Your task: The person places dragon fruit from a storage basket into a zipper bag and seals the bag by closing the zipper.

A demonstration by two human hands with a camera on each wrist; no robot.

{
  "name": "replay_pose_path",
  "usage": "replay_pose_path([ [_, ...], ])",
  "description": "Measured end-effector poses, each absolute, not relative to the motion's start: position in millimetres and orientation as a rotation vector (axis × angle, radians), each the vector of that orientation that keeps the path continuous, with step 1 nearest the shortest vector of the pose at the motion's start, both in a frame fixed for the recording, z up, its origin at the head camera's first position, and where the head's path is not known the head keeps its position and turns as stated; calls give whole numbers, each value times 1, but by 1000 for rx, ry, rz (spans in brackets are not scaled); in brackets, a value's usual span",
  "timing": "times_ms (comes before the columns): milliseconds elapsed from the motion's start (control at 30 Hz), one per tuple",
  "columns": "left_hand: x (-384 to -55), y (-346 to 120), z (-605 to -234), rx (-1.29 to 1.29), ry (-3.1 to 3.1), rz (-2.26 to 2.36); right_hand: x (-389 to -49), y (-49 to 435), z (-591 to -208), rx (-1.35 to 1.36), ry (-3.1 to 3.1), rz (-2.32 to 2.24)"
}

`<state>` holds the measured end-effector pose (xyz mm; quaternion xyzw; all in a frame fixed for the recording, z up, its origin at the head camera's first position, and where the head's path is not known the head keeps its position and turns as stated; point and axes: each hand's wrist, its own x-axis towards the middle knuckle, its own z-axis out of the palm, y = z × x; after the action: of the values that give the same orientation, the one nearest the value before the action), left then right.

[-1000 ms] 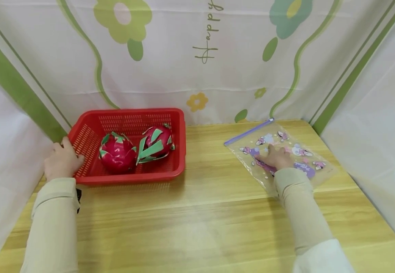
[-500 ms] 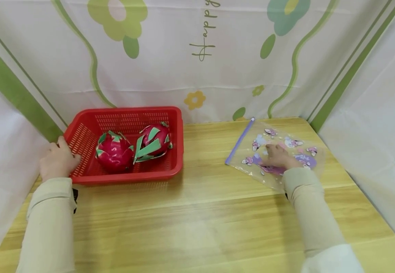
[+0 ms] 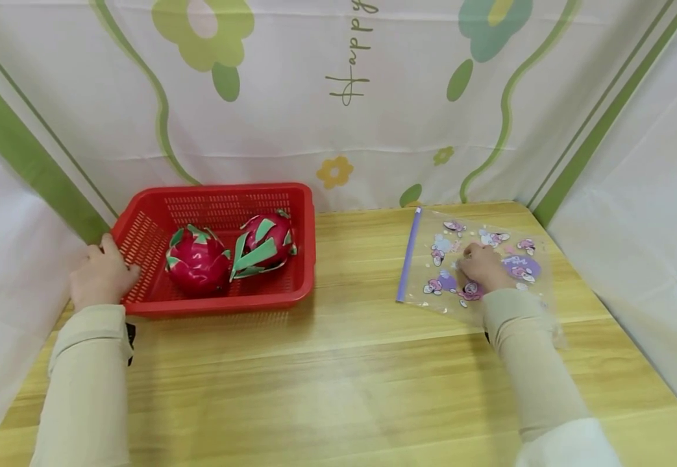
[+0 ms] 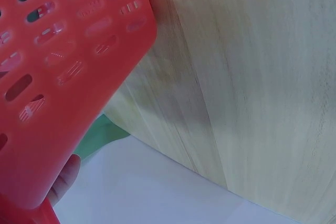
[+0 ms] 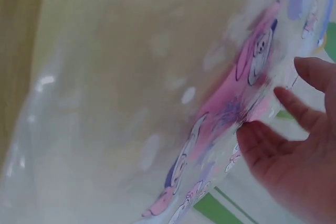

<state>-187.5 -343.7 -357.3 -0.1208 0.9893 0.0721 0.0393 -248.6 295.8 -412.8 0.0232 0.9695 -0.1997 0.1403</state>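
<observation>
Bare left hand (image 3: 101, 275), bare right hand (image 3: 484, 267), held apart.
Left thumb (image 3: 131, 271) is spread; right fingertips (image 5: 249, 132) are pinched; beige-sleeved forearms (image 3: 88, 389) are stretched behind each grip.

Your basket (image 3: 215, 303) is smooth plastic, the dragon fruits (image 3: 198, 269) glossy with matt leaves (image 3: 259, 255); your zip bag (image 3: 440, 269) is shiny clear plastic, your worktop (image 3: 326, 383) wood-grained, the curtain (image 3: 291, 110) cloth.

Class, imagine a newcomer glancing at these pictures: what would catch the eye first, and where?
The red basket at the left of the table would probably come first: the left hand grips its left end, and two dragon fruits lie inside. Next would come the clear printed bag at the right, under the right hand. A flowered cloth hangs behind both.
</observation>
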Motion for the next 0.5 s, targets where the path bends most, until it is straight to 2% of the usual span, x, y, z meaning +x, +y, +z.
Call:
replay_pose_path([
  [133,-188,-344,-358,-368,3027,221,-246,289,-414,160,2795,-467],
  [500,-190,-345,-359,-376,3034,224,-246,282,-418,130,2741,-437],
])
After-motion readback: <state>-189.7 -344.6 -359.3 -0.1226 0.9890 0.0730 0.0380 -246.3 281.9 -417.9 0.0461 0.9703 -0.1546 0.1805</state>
